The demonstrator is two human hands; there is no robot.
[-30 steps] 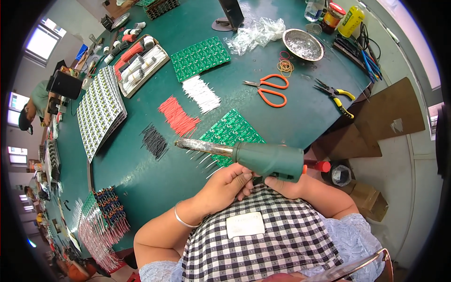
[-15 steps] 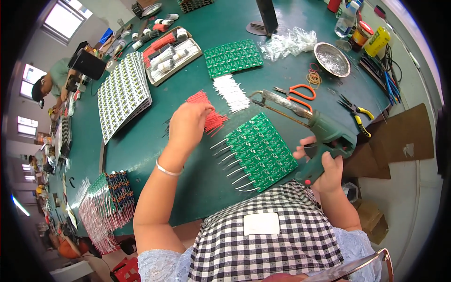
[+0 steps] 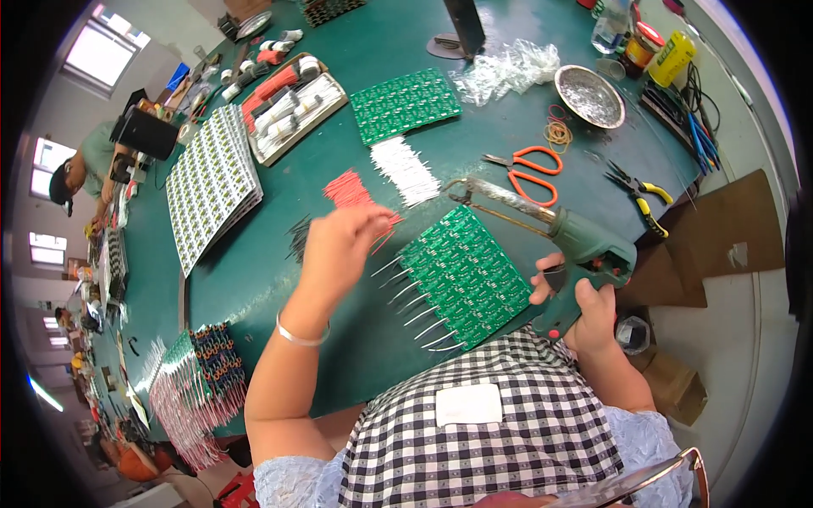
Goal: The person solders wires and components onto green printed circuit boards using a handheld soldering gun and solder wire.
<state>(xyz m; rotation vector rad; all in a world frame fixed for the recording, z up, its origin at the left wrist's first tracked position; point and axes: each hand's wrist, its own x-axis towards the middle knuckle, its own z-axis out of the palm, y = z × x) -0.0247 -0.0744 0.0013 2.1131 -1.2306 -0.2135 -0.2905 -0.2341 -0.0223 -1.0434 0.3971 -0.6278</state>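
My left hand (image 3: 337, 252) is closed in a pinch at the near end of a bundle of red wires (image 3: 345, 188), with a thin red wire at its fingertips. Partly behind that hand lie black wires (image 3: 298, 239). My right hand (image 3: 594, 320) grips the handle of a green soldering gun (image 3: 589, 237). The gun's tip points left, over the far corner of a green circuit board panel (image 3: 470, 284). Several white wires (image 3: 417, 315) stick out from the panel's left edge. A pile of short white wires (image 3: 406, 173) sits beyond it.
Orange-handled scissors (image 3: 538, 173), yellow-handled pliers (image 3: 639, 196) and a metal bowl (image 3: 622, 114) lie at the right. Another green panel (image 3: 406, 103) is farther back. Stacked boards (image 3: 212, 182) and a parts box (image 3: 339, 102) stand left. Wired boards (image 3: 199, 381) hang over the near-left edge.
My left hand has drawn slightly toward me from the middle of the red bundle, uncovering more red and black wires. The soldering gun stays nearly in place over the panel. The view has shifted a little.
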